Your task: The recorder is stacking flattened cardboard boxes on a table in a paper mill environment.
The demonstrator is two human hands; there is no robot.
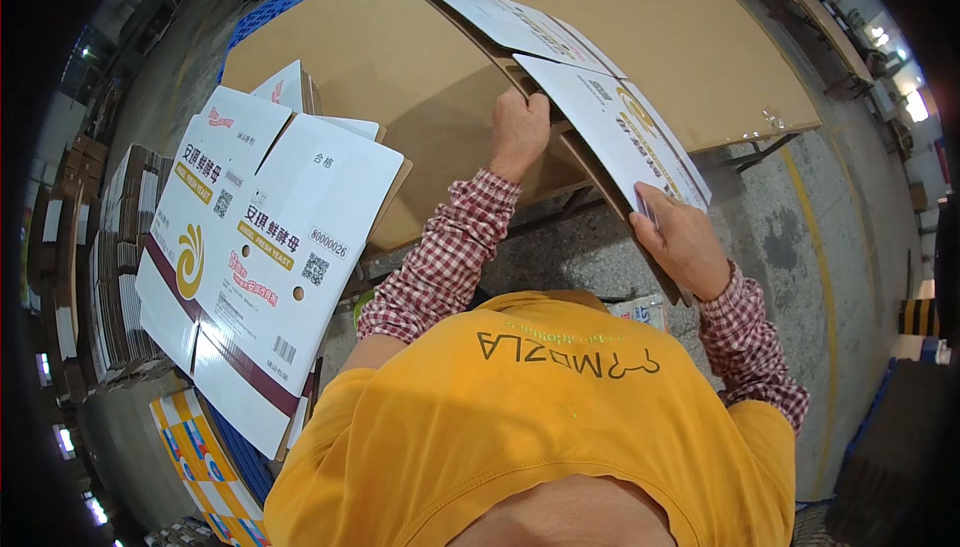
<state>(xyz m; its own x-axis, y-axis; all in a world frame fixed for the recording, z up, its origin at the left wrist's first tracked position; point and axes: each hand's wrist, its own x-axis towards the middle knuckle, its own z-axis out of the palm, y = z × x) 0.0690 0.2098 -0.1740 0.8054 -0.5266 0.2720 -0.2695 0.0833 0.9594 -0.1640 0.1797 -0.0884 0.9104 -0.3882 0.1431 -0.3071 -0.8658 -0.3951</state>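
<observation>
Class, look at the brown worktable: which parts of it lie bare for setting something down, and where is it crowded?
The worktable is bare left of and beyond the held carton, up to its far edge. Crowded: the near edge, around both hands and the flat printed cartons.

Both hands — left hand, right hand — grip a flat white carton.

Corrugated cardboard in the flat carton: white printed outer face with a slight sheen, raw brown matt inner side and fluted edge. Same white coated card on the stack of flat cartons at the left. Smooth matt brown board over the counter. Woven checked cotton on the sleeves, soft orange knit cloth on the shirt. Rough grey concrete on the floor, stained and dull. Blue moulded plastic on the pallet, ribbed.
</observation>
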